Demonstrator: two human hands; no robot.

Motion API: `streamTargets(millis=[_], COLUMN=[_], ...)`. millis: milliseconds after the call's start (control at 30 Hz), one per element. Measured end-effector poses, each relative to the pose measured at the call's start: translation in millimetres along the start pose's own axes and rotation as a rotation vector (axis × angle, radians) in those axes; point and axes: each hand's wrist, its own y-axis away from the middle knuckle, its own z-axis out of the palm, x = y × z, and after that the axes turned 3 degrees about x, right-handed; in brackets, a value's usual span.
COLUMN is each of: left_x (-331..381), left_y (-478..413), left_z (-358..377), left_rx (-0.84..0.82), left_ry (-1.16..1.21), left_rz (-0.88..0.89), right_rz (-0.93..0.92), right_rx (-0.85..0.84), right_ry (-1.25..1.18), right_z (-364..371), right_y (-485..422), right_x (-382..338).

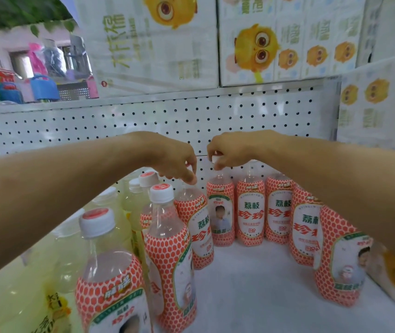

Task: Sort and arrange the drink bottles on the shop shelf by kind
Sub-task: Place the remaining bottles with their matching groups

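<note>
Pinching with left grip (173, 159) the top of a tilted lychee bottle (195, 212), with right grip (230, 150) the upright neighbour's white cap (215, 160) (bodies directly below, axes near vertical); both at shelf (263, 272) rear, near pegboard (119, 126).

I see white perforated back panel (143, 121) across middle. Above it, cartons with yellow chick print (148, 44), stacked side by side; one more chick-print carton (379, 104) at right. Far left, blue plastic containers (42, 88), blurred.

Label on red-patterned bottle (250, 212): green "荔枝" over red "珍珍".
Print on cartons (143, 56): large green characters, too blurred to read.
</note>
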Motion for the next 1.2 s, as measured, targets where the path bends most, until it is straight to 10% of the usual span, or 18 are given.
streamTargets(millis=[1200], left_x=[15.6], left_y=[-7.5], left_z=[4.1], left_rx=[0.046], left_ry=[0.091], left_rz=[0.033], right_rz=[0.133], right_rx=[0.114], right_ry=[0.120], right_z=[11.0], right_y=[-1.7], right_x=[-4.6])
